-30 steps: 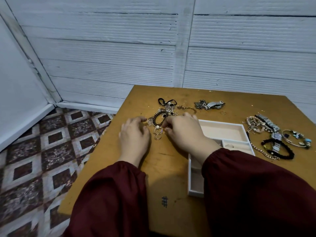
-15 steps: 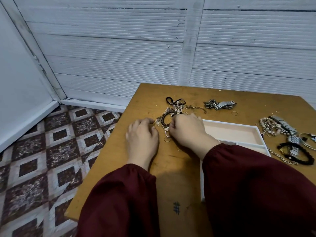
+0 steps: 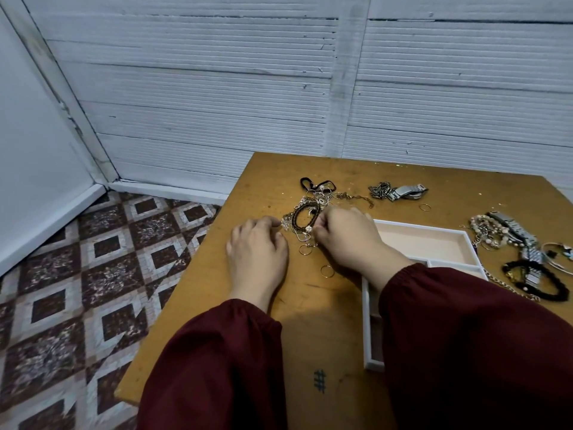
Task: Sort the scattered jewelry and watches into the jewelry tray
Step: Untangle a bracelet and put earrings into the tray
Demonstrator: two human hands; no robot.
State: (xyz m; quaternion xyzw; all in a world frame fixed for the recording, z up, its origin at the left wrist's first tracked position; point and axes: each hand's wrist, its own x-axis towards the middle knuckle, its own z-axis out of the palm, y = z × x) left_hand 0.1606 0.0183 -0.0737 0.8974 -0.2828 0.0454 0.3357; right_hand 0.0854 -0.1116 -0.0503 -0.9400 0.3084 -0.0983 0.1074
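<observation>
Right hand (image 3: 347, 240) pinches into the jewelry tangle (image 3: 305, 218), left hand (image 3: 257, 252) steadies it, grip unclear; next, free one piece for the tray (image 3: 421, 243).

You are sitting in a corner of what looks like a plain room in a home. The floor (image 3: 93, 274) is laid with brown and cream tiles in a diamond pattern. The wall (image 3: 201, 103) ahead is white ribbed panelling with a white skirting board (image 3: 167, 190) at its foot. Your table (image 3: 263, 181) is a scuffed wooden board strewn with personal jewelry (image 3: 307, 218).
</observation>
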